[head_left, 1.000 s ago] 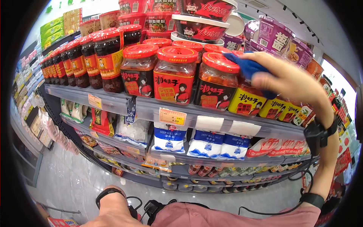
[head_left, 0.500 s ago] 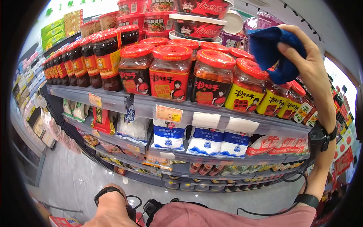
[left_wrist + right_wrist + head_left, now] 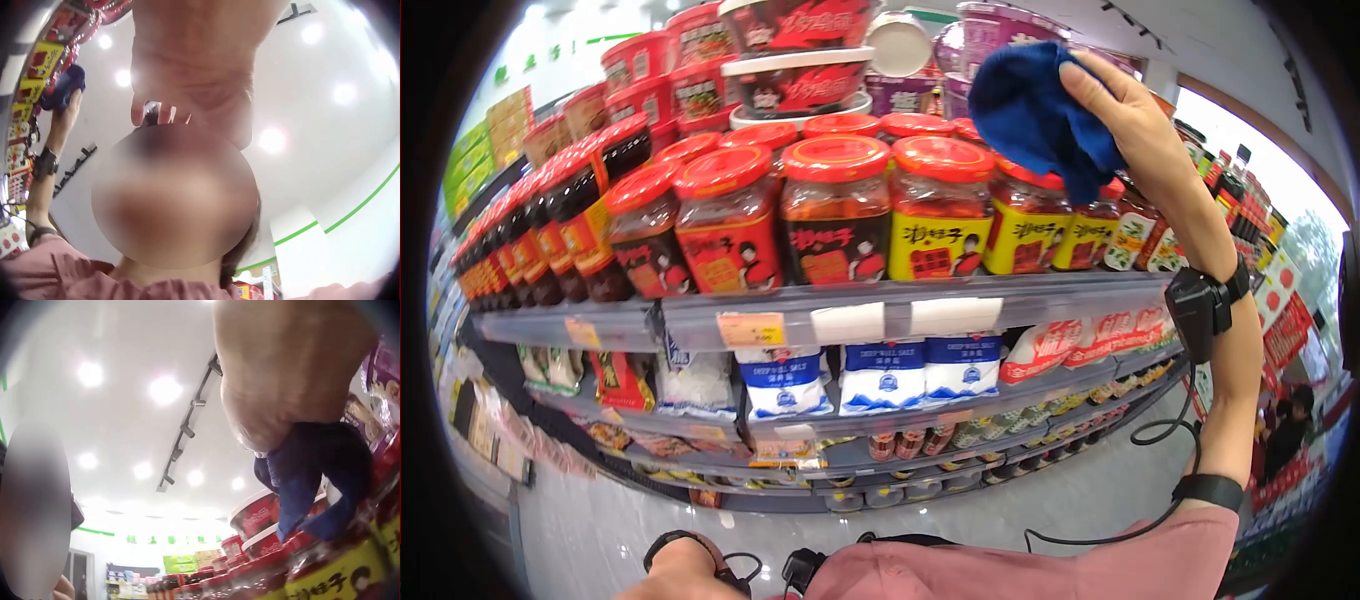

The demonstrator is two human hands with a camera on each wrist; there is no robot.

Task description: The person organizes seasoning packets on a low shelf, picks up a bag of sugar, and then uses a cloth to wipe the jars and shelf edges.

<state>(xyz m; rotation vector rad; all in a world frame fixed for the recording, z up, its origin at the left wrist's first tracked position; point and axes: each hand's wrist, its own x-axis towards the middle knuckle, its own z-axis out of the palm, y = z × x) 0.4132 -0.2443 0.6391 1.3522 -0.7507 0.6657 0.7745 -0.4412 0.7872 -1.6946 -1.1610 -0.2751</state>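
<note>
A blue cloth [image 3: 1040, 115] hangs from my right hand [image 3: 1135, 120], which pinches it between thumb and fingers. In the head view it overlaps the red lids of the yellow-labelled jars [image 3: 1025, 235] on the top shelf. The right wrist view shows the cloth [image 3: 312, 478] bunched beneath the hand, with folds hanging close over a yellow-labelled jar [image 3: 337, 572]. My left hand [image 3: 194, 94] is raised in front of a blurred face in the left wrist view. Some fingertips show, but I cannot tell whether they hold anything. The head view catches only the left wrist area at the bottom edge.
Dark sauce jars [image 3: 585, 220] line the shelf's left side. Stacked noodle bowls [image 3: 800, 80] stand behind the jars, with purple tubs [image 3: 1010, 35] further right. Salt bags [image 3: 880, 375] sit one shelf below. A cable [image 3: 1140, 535] runs along the right arm.
The cloth was at a black-labelled jar's lid; my right hand lifted it away and now holds it over the yellow-labelled jars. The head view has turned right, so the shelf shifts left.
</note>
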